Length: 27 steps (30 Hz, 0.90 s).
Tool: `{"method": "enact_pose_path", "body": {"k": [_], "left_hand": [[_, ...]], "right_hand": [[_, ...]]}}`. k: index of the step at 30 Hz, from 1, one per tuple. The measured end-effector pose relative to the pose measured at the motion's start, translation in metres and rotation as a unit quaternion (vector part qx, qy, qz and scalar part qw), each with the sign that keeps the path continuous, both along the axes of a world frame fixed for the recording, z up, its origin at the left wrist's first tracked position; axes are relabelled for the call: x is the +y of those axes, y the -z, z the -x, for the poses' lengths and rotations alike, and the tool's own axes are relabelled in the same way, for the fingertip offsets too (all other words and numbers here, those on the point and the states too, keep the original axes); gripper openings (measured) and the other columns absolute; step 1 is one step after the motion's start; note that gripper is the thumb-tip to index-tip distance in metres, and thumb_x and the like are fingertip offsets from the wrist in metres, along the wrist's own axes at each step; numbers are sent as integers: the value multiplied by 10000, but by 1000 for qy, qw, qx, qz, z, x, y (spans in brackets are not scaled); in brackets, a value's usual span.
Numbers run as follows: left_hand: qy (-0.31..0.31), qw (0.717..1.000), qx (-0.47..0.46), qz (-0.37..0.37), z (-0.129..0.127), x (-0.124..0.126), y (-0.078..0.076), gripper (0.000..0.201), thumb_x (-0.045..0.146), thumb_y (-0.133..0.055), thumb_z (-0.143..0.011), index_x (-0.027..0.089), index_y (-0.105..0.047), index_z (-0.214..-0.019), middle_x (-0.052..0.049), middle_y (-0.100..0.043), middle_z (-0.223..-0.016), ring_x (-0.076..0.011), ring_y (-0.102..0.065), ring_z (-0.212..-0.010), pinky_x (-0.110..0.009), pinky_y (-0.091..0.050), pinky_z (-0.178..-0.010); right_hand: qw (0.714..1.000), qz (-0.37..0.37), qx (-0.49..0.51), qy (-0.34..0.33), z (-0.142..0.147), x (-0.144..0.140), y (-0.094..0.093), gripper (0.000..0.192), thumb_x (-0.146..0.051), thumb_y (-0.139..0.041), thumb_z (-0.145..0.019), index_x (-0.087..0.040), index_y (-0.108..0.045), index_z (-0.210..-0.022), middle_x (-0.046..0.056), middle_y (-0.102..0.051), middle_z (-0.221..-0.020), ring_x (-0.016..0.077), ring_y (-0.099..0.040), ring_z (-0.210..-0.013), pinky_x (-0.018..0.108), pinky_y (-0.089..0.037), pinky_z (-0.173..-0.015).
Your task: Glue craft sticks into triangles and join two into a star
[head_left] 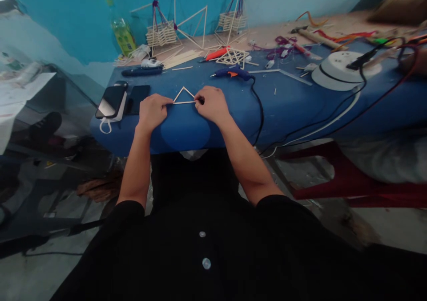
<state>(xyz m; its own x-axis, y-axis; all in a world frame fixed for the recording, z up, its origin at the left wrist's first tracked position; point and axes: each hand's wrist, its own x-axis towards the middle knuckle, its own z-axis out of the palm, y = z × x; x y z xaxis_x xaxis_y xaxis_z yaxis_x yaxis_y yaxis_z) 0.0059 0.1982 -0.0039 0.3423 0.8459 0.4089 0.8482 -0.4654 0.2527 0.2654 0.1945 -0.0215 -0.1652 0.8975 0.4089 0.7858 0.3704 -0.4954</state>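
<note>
stick triangle (183, 95) on counter (293, 105) | my left hand (151, 111), right hand (211, 105): fingers closed on base corners | seems light, fragile; hold near joints

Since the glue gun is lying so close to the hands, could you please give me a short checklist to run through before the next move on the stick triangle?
1. Left hand on the left corner of the stick triangle: ok.
2. Right hand on the right corner: ok.
3. Triangle closed at the top corner: appears so; glued or not, cannot tell.
4. Glue gun within reach, lying on the blue table behind the right hand: ok.
5. Glue gun cord runs past the right wrist over the table edge, a possible snag: not ok.
6. Phones apart from the triangle, left of the left hand: ok.
</note>
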Motion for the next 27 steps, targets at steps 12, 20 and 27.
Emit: {"method": "enact_pose_path", "body": {"k": [12,20,27], "left_hand": [[30,999,15,-9,-5,-6,-5,340,258,-579,-1018,304,-891,-1143,-28,-858,-1297,-322,-745,-1287,-510,-590,-1092],[49,999,11,0,-6,-9,-5,333,299,-565,-1056,251,-878,-1159,-59,-851,-1314,-317,-726,-1302,-502,-571,-1159],[47,998,-25,37,-2,1,-5,290,326,-658,-1015,256,-869,-1202,-68,-849,-1307,-324,-714,-1307,-516,-545,-1210]], "right_hand": [[1000,5,-1,1,1,1,0,214,-169,-620,-927,-216,-809,-1015,106,-739,-1108,289,-657,-1084,487,-516,-1092],[1000,2,-10,5,1,0,0,220,-169,-614,-939,-195,-810,-1036,125,-741,-1113,289,-665,-1068,480,-527,-1072],[1000,-9,3,-5,-1,1,0,252,-156,-605,-932,-194,-820,-1057,119,-748,-1154,276,-678,-1090,461,-544,-1082]]}}
